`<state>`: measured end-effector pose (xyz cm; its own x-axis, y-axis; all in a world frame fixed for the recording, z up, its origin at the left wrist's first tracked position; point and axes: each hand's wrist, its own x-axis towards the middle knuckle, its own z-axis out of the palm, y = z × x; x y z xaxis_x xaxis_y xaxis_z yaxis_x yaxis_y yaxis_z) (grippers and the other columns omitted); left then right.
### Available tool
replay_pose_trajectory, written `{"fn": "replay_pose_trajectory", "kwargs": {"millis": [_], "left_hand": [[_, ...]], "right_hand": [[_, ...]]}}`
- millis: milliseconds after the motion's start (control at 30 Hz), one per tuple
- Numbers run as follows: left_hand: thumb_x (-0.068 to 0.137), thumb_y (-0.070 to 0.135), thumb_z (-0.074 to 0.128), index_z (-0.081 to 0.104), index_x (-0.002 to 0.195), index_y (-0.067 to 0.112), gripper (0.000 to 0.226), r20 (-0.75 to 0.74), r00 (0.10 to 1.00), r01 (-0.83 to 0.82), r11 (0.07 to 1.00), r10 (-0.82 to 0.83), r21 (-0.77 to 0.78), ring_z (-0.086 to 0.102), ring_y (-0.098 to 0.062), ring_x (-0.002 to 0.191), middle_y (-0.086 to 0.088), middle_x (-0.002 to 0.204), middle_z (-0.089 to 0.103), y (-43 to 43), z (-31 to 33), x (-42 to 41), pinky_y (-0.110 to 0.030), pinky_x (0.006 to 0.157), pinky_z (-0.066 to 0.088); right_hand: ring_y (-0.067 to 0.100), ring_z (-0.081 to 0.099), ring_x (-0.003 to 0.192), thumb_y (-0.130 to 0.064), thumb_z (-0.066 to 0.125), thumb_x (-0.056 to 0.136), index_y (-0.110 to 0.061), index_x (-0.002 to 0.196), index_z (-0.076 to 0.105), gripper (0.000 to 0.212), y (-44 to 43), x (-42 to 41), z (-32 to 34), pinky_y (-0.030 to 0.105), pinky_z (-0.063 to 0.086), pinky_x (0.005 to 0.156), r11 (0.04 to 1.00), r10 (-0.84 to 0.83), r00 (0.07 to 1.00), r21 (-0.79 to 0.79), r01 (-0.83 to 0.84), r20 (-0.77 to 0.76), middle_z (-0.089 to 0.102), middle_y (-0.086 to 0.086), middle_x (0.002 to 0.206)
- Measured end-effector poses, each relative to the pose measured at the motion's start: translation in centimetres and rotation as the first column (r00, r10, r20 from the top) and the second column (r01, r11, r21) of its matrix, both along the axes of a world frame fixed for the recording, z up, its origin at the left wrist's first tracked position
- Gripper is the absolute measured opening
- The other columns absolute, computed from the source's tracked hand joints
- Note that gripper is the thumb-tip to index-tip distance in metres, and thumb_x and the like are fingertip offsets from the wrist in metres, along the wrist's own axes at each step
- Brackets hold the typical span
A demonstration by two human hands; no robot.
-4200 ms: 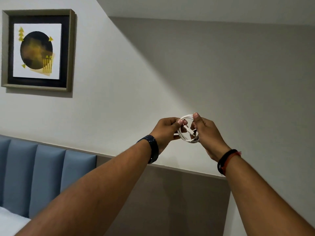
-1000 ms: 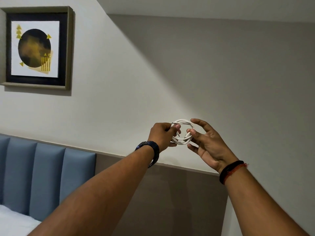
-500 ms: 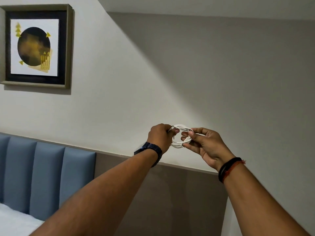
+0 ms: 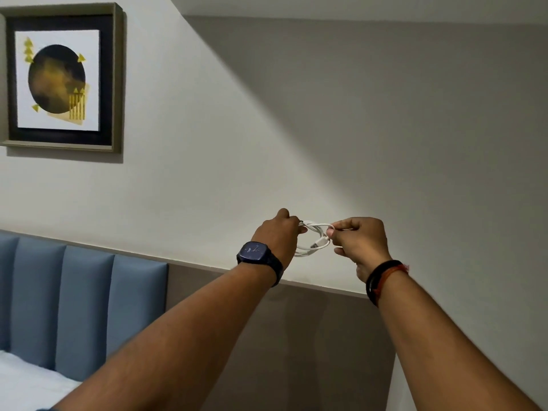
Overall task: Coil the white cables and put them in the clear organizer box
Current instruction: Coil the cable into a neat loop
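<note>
Pinching opposite sides of a small coil of white cable, the left hand and the right hand are each closed on the loops and hold them up in the air in front of a pale wall, with a plug end lying across the coil close to the right thumb. A dark watch sits on the left wrist and black and orange bands on the right, while a framed picture hangs at upper left above a blue padded headboard and the corner of a white bed.
</note>
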<state>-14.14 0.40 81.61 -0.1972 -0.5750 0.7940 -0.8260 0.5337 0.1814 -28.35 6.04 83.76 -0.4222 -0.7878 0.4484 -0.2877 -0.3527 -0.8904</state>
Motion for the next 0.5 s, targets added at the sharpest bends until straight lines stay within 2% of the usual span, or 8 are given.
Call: {"fn": "replay_pose_trajectory", "kwargs": {"millis": [100, 167, 267, 367, 433, 500], "left_hand": [[0.096, 0.021, 0.048, 0.062, 0.103, 0.006, 0.022, 0.047, 0.999, -0.008, 1.0, 0.009, -0.014, 0.058, -0.036, 0.067, -0.013, 0.094, 0.053, 0.2, 0.0, 0.1, -0.034, 0.055, 0.035], [0.096, 0.021, 0.048, 0.063, 0.103, 0.007, 0.022, 0.015, 1.0, 0.004, 1.0, -0.004, 0.005, 0.058, -0.037, 0.069, -0.012, 0.094, 0.054, 0.0, 0.0, 0.1, -0.034, 0.056, 0.035], [0.095, 0.023, 0.05, 0.068, 0.101, 0.011, 0.022, -0.128, 0.991, 0.049, 0.996, -0.039, 0.074, 0.057, -0.035, 0.075, -0.011, 0.093, 0.056, -0.4, 0.1, 0.1, -0.031, 0.06, 0.036], [0.093, 0.027, 0.053, 0.07, 0.093, 0.011, 0.023, -0.22, 0.971, 0.111, 0.989, -0.088, 0.095, 0.058, -0.034, 0.077, -0.011, 0.089, 0.059, -0.4, 0.1, -0.4, -0.031, 0.062, 0.038], [0.091, 0.027, 0.056, 0.07, 0.085, 0.009, 0.024, -0.283, 0.948, 0.179, 0.98, -0.147, 0.091, 0.06, -0.033, 0.074, -0.01, 0.084, 0.059, -0.2, 0.2, -0.9, -0.037, 0.064, 0.048], [0.09, 0.028, 0.058, 0.067, 0.077, 0.007, 0.026, -0.323, 0.932, 0.204, 0.975, -0.165, 0.089, 0.062, -0.033, 0.07, -0.008, 0.078, 0.055, 0.0, 0.2, -1.2, -0.041, 0.066, 0.051]], "right_hand": [[0.019, 0.062, 0.065, 0.0, 0.071, 0.079, -0.005, 0.08, 0.069, 0.005, 0.1, 0.0, 0.4, 0.027, 0.053, 0.056, 0.989, 0.139, 0.969, 0.029, -0.148, 0.206, 0.068, 0.01, 0.078], [0.018, 0.062, 0.065, -0.001, 0.071, 0.08, -0.007, 0.078, 0.07, 0.006, 0.0, 0.0, 0.5, 0.027, 0.052, 0.054, 0.986, 0.159, 0.963, 0.012, -0.166, 0.218, 0.068, 0.009, 0.076], [0.018, 0.064, 0.069, -0.007, 0.073, 0.078, -0.014, 0.073, 0.072, 0.009, -0.4, -0.1, -0.1, 0.029, 0.052, 0.057, 0.996, -0.046, 0.998, -0.083, 0.042, -0.047, 0.07, 0.003, 0.074], [0.017, 0.063, 0.069, -0.007, 0.071, 0.08, -0.014, 0.076, 0.072, 0.008, -0.8, -0.1, -1.0, 0.027, 0.048, 0.067, 0.944, -0.3, 0.912, -0.224, 0.242, -0.28, 0.068, -0.001, 0.072], [0.017, 0.061, 0.07, -0.005, 0.069, 0.082, -0.014, 0.077, 0.071, 0.01, -1.0, 0.0, -1.6, 0.023, 0.044, 0.068, 0.92, -0.366, 0.868, -0.273, 0.282, -0.336, 0.069, 0.001, 0.074], [0.02, 0.063, 0.069, -0.004, 0.069, 0.08, -0.014, 0.074, 0.071, 0.012, -1.4, 0.0, -1.9, 0.026, 0.05, 0.069, 0.935, -0.326, 0.899, -0.241, 0.26, -0.293, 0.07, 0.003, 0.072]]}}
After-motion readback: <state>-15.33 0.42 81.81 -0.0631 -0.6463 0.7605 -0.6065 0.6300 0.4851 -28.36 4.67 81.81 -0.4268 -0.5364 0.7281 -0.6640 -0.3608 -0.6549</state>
